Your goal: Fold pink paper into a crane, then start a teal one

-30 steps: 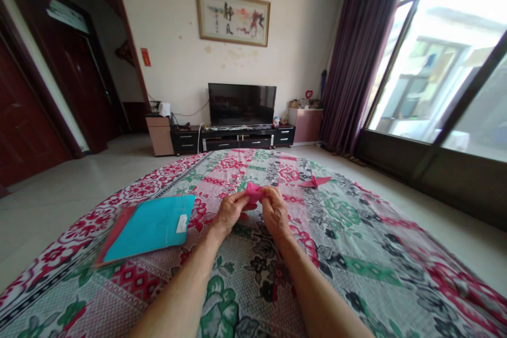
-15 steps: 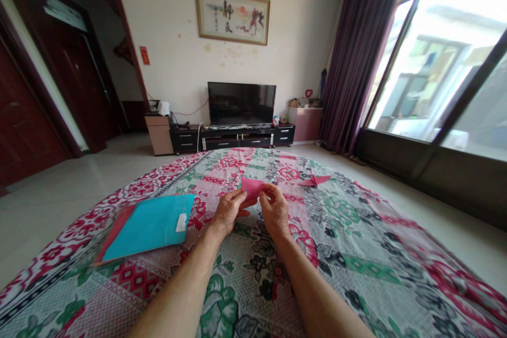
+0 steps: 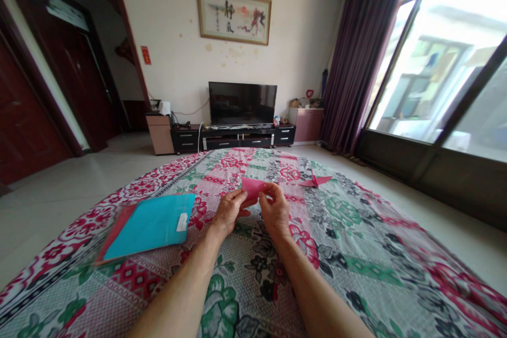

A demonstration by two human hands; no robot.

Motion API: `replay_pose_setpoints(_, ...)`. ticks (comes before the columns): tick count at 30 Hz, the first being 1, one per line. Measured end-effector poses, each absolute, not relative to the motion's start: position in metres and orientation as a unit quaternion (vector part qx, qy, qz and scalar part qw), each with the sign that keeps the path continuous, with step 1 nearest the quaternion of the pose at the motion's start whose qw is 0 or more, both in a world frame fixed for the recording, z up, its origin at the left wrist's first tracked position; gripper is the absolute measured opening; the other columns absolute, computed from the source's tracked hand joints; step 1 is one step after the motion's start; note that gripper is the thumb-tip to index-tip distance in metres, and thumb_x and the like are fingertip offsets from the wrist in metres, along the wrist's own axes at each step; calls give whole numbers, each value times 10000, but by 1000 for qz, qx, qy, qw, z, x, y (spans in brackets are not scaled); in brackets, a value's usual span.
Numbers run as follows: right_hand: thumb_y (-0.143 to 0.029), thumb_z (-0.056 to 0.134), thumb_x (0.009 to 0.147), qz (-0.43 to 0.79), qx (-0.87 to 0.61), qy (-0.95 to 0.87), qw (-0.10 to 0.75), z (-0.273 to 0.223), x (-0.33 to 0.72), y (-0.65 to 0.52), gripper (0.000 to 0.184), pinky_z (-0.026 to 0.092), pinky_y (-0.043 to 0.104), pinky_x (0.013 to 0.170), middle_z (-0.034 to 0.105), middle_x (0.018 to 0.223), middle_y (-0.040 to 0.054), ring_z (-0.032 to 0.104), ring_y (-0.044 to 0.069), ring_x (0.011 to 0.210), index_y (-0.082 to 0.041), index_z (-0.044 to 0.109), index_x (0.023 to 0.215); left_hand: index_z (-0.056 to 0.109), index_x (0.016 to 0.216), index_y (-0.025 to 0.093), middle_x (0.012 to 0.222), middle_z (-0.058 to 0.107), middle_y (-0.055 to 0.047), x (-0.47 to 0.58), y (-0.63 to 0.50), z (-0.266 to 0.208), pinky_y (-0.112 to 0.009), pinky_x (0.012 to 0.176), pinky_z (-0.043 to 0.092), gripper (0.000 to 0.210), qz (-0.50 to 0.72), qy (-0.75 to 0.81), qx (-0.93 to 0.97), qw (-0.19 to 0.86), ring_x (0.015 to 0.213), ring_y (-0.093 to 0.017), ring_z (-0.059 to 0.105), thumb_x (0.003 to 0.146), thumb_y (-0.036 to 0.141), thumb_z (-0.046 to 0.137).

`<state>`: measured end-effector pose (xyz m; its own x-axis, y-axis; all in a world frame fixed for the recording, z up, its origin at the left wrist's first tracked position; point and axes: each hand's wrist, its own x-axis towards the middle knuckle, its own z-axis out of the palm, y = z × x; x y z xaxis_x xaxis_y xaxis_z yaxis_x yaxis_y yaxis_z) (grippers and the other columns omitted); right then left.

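Note:
A small folded piece of pink paper (image 3: 252, 188) is held up between my two hands, above the patterned tablecloth. My left hand (image 3: 230, 210) pinches its left side, thumb on the near face and fingers behind. At its right edge, my right hand (image 3: 275, 208) has thumb and fingertips closed on the paper. The paper's lower part is partly hidden by my fingers. Beyond my right hand lies a folded pink paper crane (image 3: 316, 180) with pointed wings spread. Left of my left forearm is a clear packet of coloured paper (image 3: 152, 227), blue on top with red showing beneath.
The flowered cloth (image 3: 340, 296) covers a round table. Past its far edge stand a low black TV cabinet (image 3: 225, 143) and a television (image 3: 242, 104). A dark curtain (image 3: 344, 63) and a large window are on the right, wooden doors on the left.
The view has shifted very slightly. Both hands keep their hold on the pink paper in almost the same pose; the crane and packet stay put.

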<state>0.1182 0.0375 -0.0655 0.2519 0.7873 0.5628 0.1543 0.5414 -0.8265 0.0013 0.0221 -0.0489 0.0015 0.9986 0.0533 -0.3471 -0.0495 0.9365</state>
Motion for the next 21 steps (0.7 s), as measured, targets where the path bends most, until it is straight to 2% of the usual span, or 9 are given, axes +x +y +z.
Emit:
replay_pose_setpoints(4,-248,530,757,220,-424,-556,680,-65,119,37,188,517,272,635,607,909,54,612,151,777,-188,521,935,631,891,157,862,706,-71,-1,23,-49,-190,400,454,282,594,397,410,567,728,-215,691,657,312,662)
replay_pose_setpoints(8,-301,488,798,236,-428,-549,678,-65,121,37,216,511,296,690,627,909,59,605,163,810,-185,547,970,596,839,155,765,693,-44,-7,23,-45,-179,395,427,267,589,412,412,561,619,-182,681,645,324,667)
replay_pose_setpoints(12,-384,430,831,410,-371,-563,614,-63,122,33,298,514,275,639,644,863,52,609,165,773,-180,598,968,580,809,155,590,631,14,-11,23,-43,-186,415,427,262,573,394,427,578,451,-115,600,667,363,654)
replay_pose_setpoints(15,-435,402,841,516,-314,-578,548,-61,121,28,352,512,262,614,642,812,34,607,151,712,-181,618,957,574,793,159,556,599,33,-11,24,-45,-179,417,407,271,570,367,445,585,399,-78,532,686,397,645)
replay_pose_setpoints(21,-382,472,799,580,-278,-584,495,-57,116,23,312,519,280,632,652,794,17,613,154,693,-208,610,1019,567,1100,166,605,622,24,-7,23,-42,-181,395,373,480,563,370,468,573,385,-72,484,693,406,645)
